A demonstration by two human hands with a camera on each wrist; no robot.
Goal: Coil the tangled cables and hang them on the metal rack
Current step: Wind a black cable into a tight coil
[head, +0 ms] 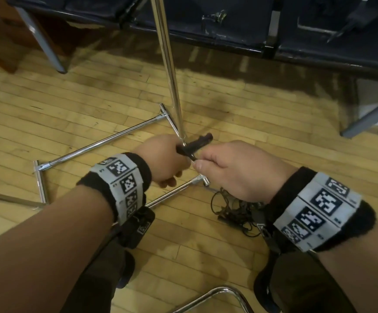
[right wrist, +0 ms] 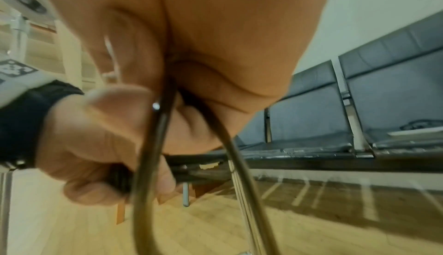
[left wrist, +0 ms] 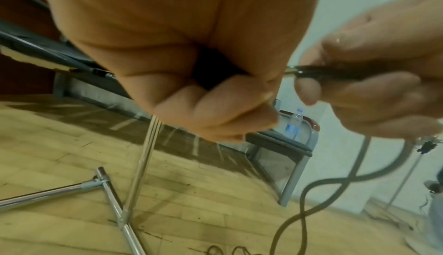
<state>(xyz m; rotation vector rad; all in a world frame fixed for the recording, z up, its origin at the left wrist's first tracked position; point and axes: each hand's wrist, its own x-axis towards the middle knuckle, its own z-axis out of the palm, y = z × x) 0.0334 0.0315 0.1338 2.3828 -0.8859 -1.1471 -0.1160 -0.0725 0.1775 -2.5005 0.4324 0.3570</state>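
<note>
Wooden plank floor (head: pixel 81 105) carries the chrome base of the metal rack (head: pixel 106 136) at centre, a tangle of dark cables (head: pixel 233 211) just beside its near right corner, and grey bench legs (head: pixel 45 46) along the far edge.

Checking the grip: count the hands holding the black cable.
2. The left hand grips the cable near its plug; the right hand pinches it just beside.

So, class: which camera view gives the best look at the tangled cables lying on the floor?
The head view: the tangled cables lie whole on the floor below the right hand. The left wrist view shows only a few loops at its bottom edge; the right wrist view shows none of the pile.
</note>
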